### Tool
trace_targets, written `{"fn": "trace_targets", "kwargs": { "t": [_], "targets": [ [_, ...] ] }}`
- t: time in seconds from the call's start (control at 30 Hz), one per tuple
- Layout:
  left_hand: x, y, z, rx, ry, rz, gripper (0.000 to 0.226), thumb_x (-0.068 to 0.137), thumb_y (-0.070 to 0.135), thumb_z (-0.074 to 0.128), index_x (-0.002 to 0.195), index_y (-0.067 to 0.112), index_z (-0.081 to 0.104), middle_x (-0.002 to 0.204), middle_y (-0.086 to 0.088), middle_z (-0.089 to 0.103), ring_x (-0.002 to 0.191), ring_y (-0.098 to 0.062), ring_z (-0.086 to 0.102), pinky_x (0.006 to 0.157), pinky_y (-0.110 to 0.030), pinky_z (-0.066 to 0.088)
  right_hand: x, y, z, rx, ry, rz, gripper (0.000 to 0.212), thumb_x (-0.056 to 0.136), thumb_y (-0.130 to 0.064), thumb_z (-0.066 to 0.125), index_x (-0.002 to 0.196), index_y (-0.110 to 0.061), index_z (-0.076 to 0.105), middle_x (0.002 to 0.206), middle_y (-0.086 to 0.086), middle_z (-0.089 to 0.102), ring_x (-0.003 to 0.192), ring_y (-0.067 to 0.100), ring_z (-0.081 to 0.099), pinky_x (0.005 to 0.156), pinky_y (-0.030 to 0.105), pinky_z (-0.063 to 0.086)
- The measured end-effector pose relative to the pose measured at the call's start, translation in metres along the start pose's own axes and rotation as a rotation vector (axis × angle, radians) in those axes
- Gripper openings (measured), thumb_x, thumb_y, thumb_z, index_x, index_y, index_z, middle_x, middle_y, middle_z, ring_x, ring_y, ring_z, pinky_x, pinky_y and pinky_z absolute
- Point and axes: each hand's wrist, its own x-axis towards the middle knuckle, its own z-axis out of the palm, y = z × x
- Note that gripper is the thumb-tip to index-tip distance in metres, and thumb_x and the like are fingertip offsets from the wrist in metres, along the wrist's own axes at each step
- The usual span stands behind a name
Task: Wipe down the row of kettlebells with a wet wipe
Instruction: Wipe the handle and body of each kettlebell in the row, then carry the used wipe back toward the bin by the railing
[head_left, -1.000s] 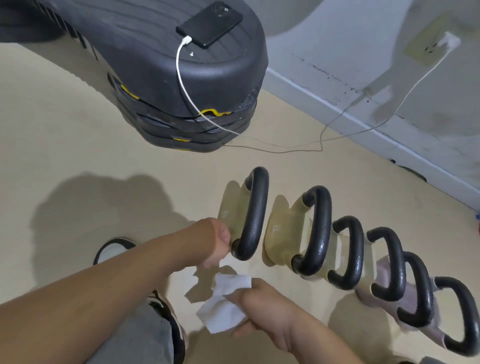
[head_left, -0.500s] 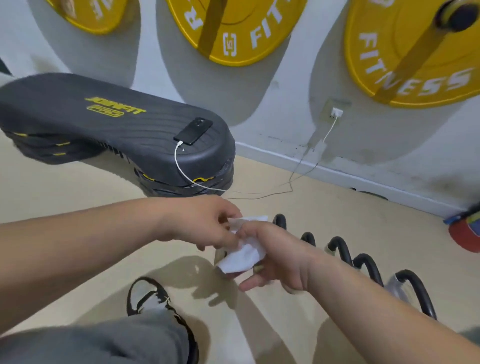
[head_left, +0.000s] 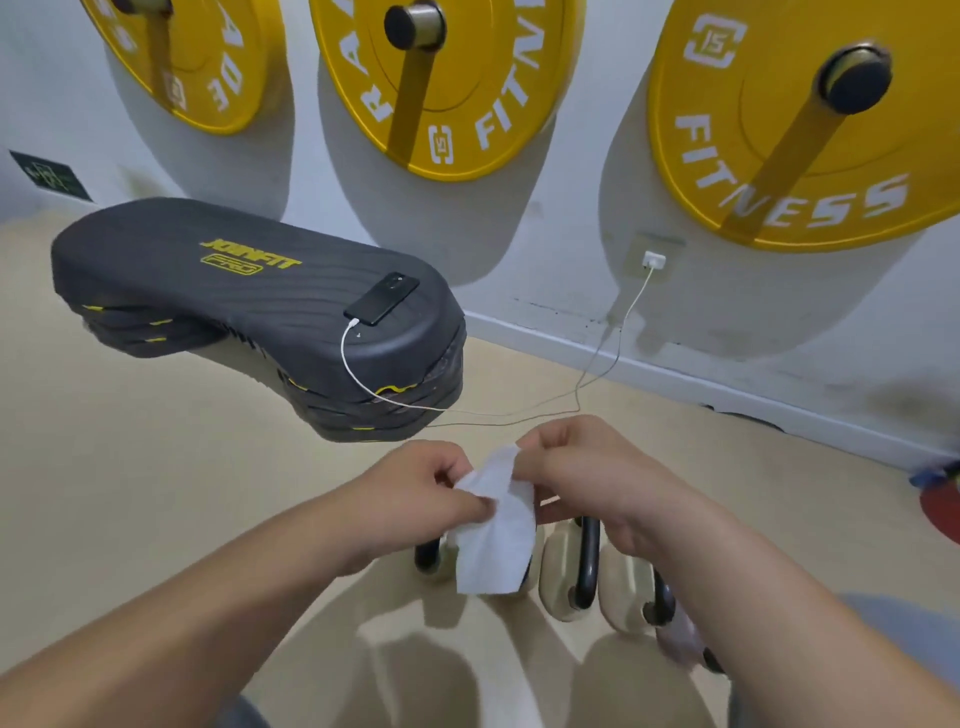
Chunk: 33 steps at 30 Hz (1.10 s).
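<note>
A white wet wipe (head_left: 498, 530) hangs between my two hands in front of me. My left hand (head_left: 415, 493) pinches its left edge with thumb and fingers. My right hand (head_left: 582, 467) pinches its upper right corner. Below and behind the wipe, a row of cream kettlebells (head_left: 563, 571) with black handles stands on the beige floor; my hands, arms and the wipe hide most of the row. Neither hand touches a kettlebell.
A stack of black step platforms (head_left: 234, 306) lies to the left with a phone (head_left: 382, 299) on top, its white cable (head_left: 519, 410) trailing across the floor to a wall socket (head_left: 653, 260). Yellow weight plates (head_left: 805, 130) hang on the wall.
My left hand let go of the first kettlebell's handle and came up to take the wipe. Both hands now hold the wipe spread between them, and my view has tilted up toward the wall.
</note>
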Motion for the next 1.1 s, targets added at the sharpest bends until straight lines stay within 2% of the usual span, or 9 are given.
{"fn": "trace_targets", "kwargs": {
  "t": [0.07, 0.13, 0.23, 0.33, 0.43, 0.73, 0.87, 1.0, 1.1],
  "targets": [
    [0.025, 0.0, 0.007, -0.103, -0.006, 0.041, 0.017, 0.07, 0.022, 0.071, 0.074, 0.019, 0.055, 0.072, 0.002, 0.053, 0.068, -0.016, 0.049, 0.067, -0.034, 0.039, 0.02, 0.003, -0.003, 0.001, 0.032, -0.035, 0.027, 0.074, -0.019, 0.073, 0.082, 0.005, 0.064, 0.072, 0.008, 0.06, 0.069, 0.02, 0.058, 0.067, 0.041, 0.053],
    [0.047, 0.005, 0.01, -0.237, -0.038, 0.072, 0.022, 0.072, 0.024, 0.071, 0.08, 0.01, 0.056, 0.073, -0.003, 0.052, 0.072, -0.017, 0.049, 0.07, -0.035, 0.038, 0.042, 0.005, -0.008, 0.07, 0.047, -0.043, 0.02, 0.084, -0.022, 0.074, 0.082, -0.002, 0.07, 0.072, 0.005, 0.066, 0.067, 0.016, 0.06, 0.064, 0.031, 0.047],
    [0.075, 0.007, 0.008, -0.404, -0.041, -0.007, 0.038, 0.081, 0.026, 0.071, 0.102, -0.004, 0.061, 0.09, -0.02, 0.068, 0.083, -0.019, 0.064, 0.075, -0.034, 0.053, 0.071, 0.01, -0.031, 0.189, 0.059, 0.014, 0.018, 0.092, -0.025, 0.073, 0.09, -0.007, 0.073, 0.08, 0.009, 0.075, 0.07, 0.019, 0.068, 0.064, 0.032, 0.051],
    [0.09, 0.02, -0.004, -0.431, 0.013, -0.067, 0.016, 0.089, 0.011, 0.069, 0.097, -0.001, 0.064, 0.084, -0.008, 0.068, 0.078, -0.015, 0.066, 0.069, -0.028, 0.055, 0.082, 0.003, -0.054, 0.241, 0.014, 0.085, 0.014, 0.092, -0.014, 0.067, 0.097, -0.004, 0.075, 0.092, 0.017, 0.076, 0.082, 0.025, 0.071, 0.076, 0.039, 0.054],
    [0.086, 0.046, -0.026, -0.476, 0.057, -0.081, 0.005, 0.089, 0.01, 0.069, 0.091, 0.006, 0.067, 0.083, -0.006, 0.067, 0.074, -0.016, 0.065, 0.066, -0.028, 0.054, 0.078, -0.025, -0.062, 0.387, 0.026, 0.171, 0.015, 0.09, -0.006, 0.062, 0.095, -0.008, 0.076, 0.09, 0.012, 0.072, 0.083, 0.025, 0.068, 0.069, 0.032, 0.055],
    [-0.072, 0.197, -0.241, -0.594, 0.313, -0.096, 0.018, 0.074, 0.017, 0.066, 0.089, 0.01, 0.068, 0.08, -0.002, 0.067, 0.07, -0.017, 0.06, 0.069, -0.038, 0.052, 0.004, -0.326, -0.03, 0.33, -0.279, 0.114, 0.023, 0.09, -0.012, 0.053, 0.09, -0.013, 0.076, 0.094, 0.011, 0.071, 0.086, 0.025, 0.062, 0.076, 0.04, 0.059],
    [-0.189, 0.244, -0.36, -0.607, 0.472, -0.124, 0.016, 0.072, 0.017, 0.066, 0.088, 0.016, 0.069, 0.079, -0.002, 0.071, 0.069, -0.015, 0.061, 0.067, -0.033, 0.049, -0.04, -0.474, 0.05, 0.208, -0.356, 0.096, 0.043, 0.097, -0.043, 0.06, 0.098, -0.002, 0.073, 0.097, 0.015, 0.074, 0.085, 0.025, 0.066, 0.075, 0.04, 0.059],
    [-0.3, 0.251, -0.47, -0.614, 0.667, -0.181, 0.014, 0.074, 0.021, 0.064, 0.085, 0.028, 0.068, 0.087, 0.002, 0.073, 0.073, -0.013, 0.063, 0.068, -0.032, 0.051, -0.075, -0.598, 0.157, 0.101, -0.487, 0.047, 0.025, 0.098, -0.028, 0.067, 0.078, -0.013, 0.069, 0.083, 0.008, 0.074, 0.075, 0.022, 0.067, 0.067, 0.031, 0.053],
    [-0.365, 0.229, -0.531, -0.64, 0.777, -0.233, 0.003, 0.088, 0.019, 0.067, 0.09, 0.021, 0.065, 0.09, -0.006, 0.071, 0.068, -0.016, 0.063, 0.059, -0.031, 0.054, -0.086, -0.655, 0.239, 0.043, -0.546, 0.032, 0.017, 0.095, -0.028, 0.071, 0.085, -0.014, 0.072, 0.092, 0.015, 0.075, 0.081, 0.027, 0.066, 0.075, 0.038, 0.049]
  ]
}}
